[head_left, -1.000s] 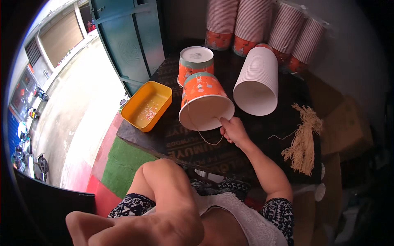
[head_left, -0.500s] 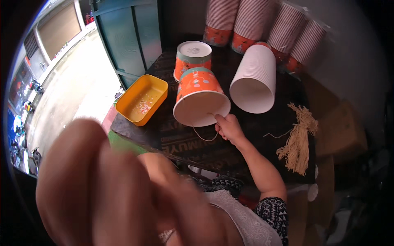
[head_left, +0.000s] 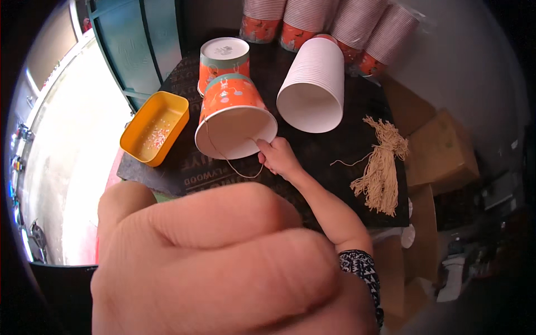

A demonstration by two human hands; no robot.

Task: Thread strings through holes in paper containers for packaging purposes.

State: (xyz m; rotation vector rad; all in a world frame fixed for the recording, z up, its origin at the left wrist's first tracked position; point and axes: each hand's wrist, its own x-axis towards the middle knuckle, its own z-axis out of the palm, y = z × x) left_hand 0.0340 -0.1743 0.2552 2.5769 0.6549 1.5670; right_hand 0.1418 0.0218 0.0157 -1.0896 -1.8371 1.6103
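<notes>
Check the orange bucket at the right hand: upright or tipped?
Tipped: the orange bucket at the right hand has its mouth toward the person, base away.

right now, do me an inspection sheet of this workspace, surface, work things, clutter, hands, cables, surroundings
Surface: dark table with printed lettering
Work things: orange bucket tipped, mouth toward the person; string loops from its rim to the right hand; upside-down bucket behind
Clutter: yellow tray holding small bits, left; white bucket stack on its side; yarn bundle, right
Hands: right closed at the tipped bucket's rim; left hand close to the camera, grip unclear
Cables: nothing seen
Surroundings: teal door, left; upright bucket stacks, back; cardboard box, right
</notes>
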